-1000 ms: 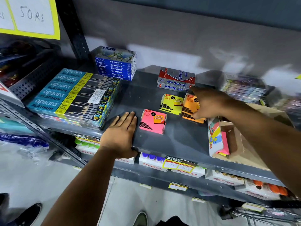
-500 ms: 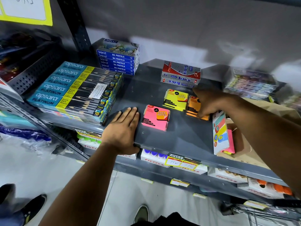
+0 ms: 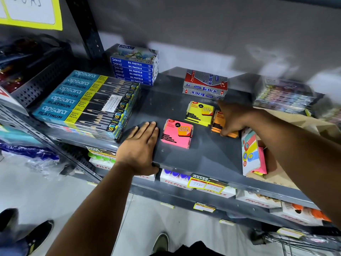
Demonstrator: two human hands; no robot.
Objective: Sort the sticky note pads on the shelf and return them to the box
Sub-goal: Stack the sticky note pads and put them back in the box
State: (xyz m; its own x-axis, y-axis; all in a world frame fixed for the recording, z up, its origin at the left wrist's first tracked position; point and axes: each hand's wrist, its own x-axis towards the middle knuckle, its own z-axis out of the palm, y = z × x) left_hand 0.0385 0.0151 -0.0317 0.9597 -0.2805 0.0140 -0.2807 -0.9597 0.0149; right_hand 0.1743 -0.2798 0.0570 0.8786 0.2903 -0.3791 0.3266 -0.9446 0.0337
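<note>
Three sticky note pads lie on the grey shelf (image 3: 203, 159). The pink pad (image 3: 177, 133) is nearest the front, the yellow pad (image 3: 199, 113) sits behind it, and the orange pad (image 3: 218, 123) is to the right. My right hand (image 3: 233, 118) covers most of the orange pad, fingers curled over its edges. My left hand (image 3: 142, 145) rests flat on the shelf's front edge, just left of the pink pad, holding nothing. The sticky note box (image 3: 250, 154) stands at the right with a pink pad (image 3: 262, 161) inside.
A stack of Apsara pencil boxes (image 3: 86, 102) fills the left of the shelf. Doms oil pastel boxes (image 3: 135, 68) and Softek boxes (image 3: 205, 85) stand at the back. A brown carton (image 3: 299, 124) lies right of the box. Lower shelves hold more goods.
My right hand has slid down over the orange pad and closed its fingers around it. My left hand has stayed flat on the shelf edge.
</note>
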